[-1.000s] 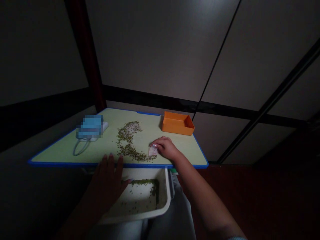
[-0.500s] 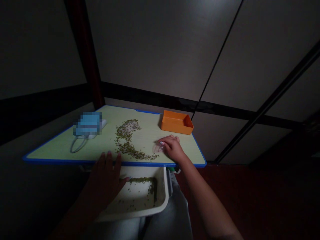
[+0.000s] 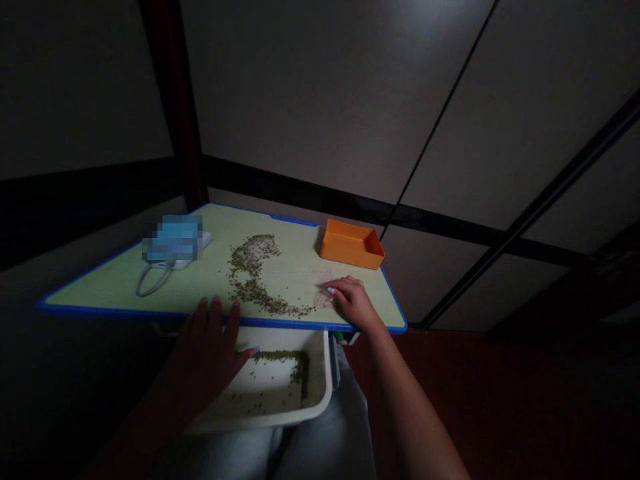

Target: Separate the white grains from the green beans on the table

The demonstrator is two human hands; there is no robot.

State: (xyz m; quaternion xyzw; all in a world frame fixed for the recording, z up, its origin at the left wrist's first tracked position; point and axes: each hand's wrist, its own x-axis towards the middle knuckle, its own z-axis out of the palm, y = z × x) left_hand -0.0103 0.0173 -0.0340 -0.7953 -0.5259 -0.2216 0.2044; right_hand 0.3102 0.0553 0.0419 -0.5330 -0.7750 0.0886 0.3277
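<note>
My left hand (image 3: 213,343) lies with fingers spread over the table's front edge, its thumb above the open white drawer (image 3: 320,390). My right hand (image 3: 353,303) is at the table's right side, fingers curled and thumb close to the index finger. By its fingertips is a faint, pinkish, see-through patch (image 3: 323,298); I cannot make out what it is or whether it is held. Small green beans (image 3: 253,290) lie scattered in a curved band between my hands, with whitish grains (image 3: 255,250) among them at the far end. More green beans (image 3: 280,355) line the drawer.
An orange open box (image 3: 350,252) stands at the table's back right. At the left, a blurred blue item (image 3: 175,237) rests on a white device with a looped grey cable (image 3: 143,280). The pale tabletop (image 3: 175,290) has a blue rim. Cabinet panels (image 3: 310,100) rise behind.
The view has shifted slightly. My right hand has moved a little, uncovering more of the pinkish patch beside its fingertips. My left hand stays at the table edge.
</note>
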